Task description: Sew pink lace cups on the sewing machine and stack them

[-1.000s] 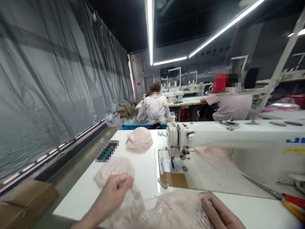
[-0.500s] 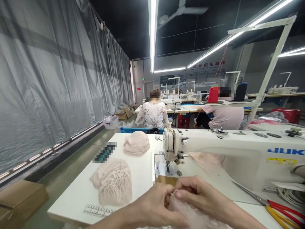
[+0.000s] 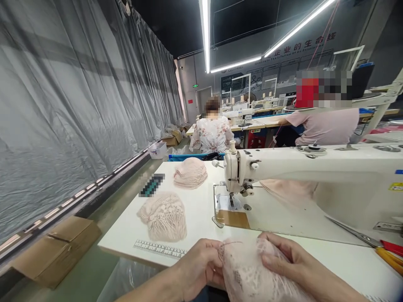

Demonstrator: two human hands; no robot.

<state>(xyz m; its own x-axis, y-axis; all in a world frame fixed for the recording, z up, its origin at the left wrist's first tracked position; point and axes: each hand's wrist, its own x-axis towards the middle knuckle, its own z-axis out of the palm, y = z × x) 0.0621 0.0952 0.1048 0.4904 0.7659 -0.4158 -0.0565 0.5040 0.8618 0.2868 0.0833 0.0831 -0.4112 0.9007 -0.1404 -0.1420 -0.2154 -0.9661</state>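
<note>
Both my hands grip one piece of pale pink lace fabric (image 3: 248, 268) at the near edge of the white sewing table (image 3: 201, 218). My left hand (image 3: 201, 266) pinches its left edge, fingers closed. My right hand (image 3: 285, 260) holds the right side, fingers curled over the lace. A white sewing machine (image 3: 315, 176) stands just beyond them, its needle and presser foot (image 3: 231, 201) a little ahead of my left hand. Two more pink lace pieces lie on the table to the left: a near one (image 3: 163, 216) and a far stack (image 3: 190, 173).
Scissors with red and yellow handles (image 3: 378, 245) lie at the right. A printed ruler (image 3: 159, 249) runs along the table's front edge. A cardboard box (image 3: 56, 249) sits on the floor left. Grey plastic sheeting (image 3: 63, 105) lines the left wall. Two people sit at tables ahead.
My hands came together from apart, gathering the lace, and now hold it bunched low at the table's near edge. My view shifted, so the table sits further right.
</note>
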